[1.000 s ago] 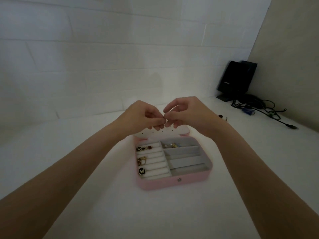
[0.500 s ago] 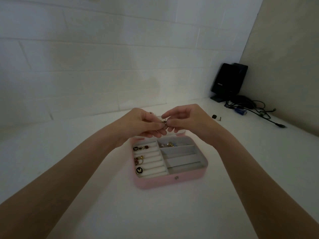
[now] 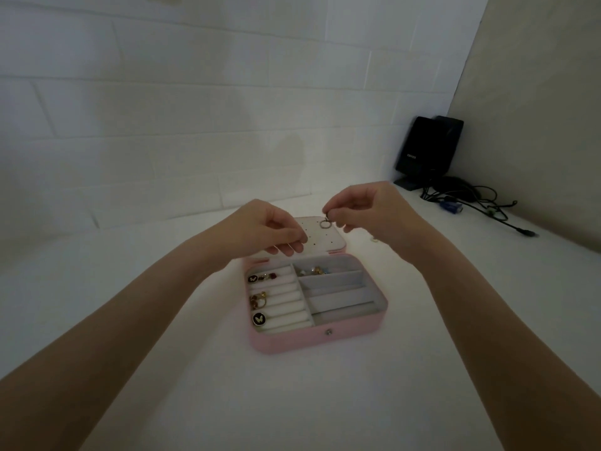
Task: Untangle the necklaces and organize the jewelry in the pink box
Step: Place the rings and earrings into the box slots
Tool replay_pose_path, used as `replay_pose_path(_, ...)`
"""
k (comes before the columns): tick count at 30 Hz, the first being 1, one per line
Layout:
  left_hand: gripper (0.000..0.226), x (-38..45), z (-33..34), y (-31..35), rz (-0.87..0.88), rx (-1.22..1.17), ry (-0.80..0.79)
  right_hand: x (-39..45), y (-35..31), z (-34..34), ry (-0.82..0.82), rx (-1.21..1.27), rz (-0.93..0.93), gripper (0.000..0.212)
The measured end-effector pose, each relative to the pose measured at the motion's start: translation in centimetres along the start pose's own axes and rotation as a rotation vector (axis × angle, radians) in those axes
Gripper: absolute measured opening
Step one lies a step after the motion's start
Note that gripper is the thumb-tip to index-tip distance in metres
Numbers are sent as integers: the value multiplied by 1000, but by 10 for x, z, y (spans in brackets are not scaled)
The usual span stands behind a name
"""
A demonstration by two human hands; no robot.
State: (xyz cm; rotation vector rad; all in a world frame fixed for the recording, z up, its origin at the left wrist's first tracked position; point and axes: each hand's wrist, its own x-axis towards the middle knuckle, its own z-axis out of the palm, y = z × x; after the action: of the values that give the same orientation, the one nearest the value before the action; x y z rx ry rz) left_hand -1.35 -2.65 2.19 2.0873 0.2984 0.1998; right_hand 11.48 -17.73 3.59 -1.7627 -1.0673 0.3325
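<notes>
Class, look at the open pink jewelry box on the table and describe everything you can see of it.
The pink, rounded-rectangular jewelry box lies open on the white table, apparently leatherette, with a small metal snap on its front wall. Its pale perforated lid is tipped back. The left side holds padded ring rolls carrying a few pieces; the right has four divided compartments, only the farthest filled. Neither hand visibly touches it.
</notes>
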Motion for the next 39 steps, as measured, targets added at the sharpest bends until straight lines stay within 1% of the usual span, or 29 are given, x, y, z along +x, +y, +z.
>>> replay_pose_path(3,12,-7,-4,-10,14,14,-15,-4,3,4,-173,-205,66,15)
replay_pose_path(4,12,-10,-5,-13,22,20,-20,-4,6,9,-204,-286,85,16)
replay_pose_path(7,15,-18,-9,-19,33,73,-6,-4,9,18,-252,-537,99,11)
replay_pose_path(9,18,-22,-12,-23,38,103,24,-4,3,21,-238,-616,63,7)
replay_pose_path(12,14,-28,-13,-28,61,160,39,-4,-11,31,-188,-552,-12,7)
replay_pose_path(14,10,-29,-13,-32,85,223,49,-7,-21,44,-249,-484,-47,5)
replay_pose_path(16,13,-29,-12,-39,117,260,53,-12,-27,58,-350,-476,-71,6)
replay_pose_path(18,18,-29,-10,-46,136,242,61,-17,-25,69,-418,-447,-52,7)
replay_pose_path(19,20,-29,-8,-50,141,221,70,-18,-23,72,-425,-439,-39,7)
replay_pose_path(22,22,-28,-7,-54,150,188,65,-19,-11,77,-397,-403,-18,7)
replay_pose_path(25,26,-27,-9,-54,180,205,43,-19,-5,80,-380,-362,-40,7)
replay_pose_path(28,12,-26,-10,-54,172,216,20,-18,-4,80,-401,-335,-48,8)
replay_pose_path(31,9,-27,-12,-51,165,170,34,-15,-3,73,-394,-220,17,10)
replay_pose_path(33,14,-28,-14,-48,157,114,72,-14,-3,68,-356,-143,52,13)
replay_pose_path(35,12,-30,-13,-45,114,36,88,-12,-2,66,-285,-140,47,16)
replay_pose_path(39,9,-30,-9,-45,74,-23,60,-9,1,68,-91,-195,-46,20)
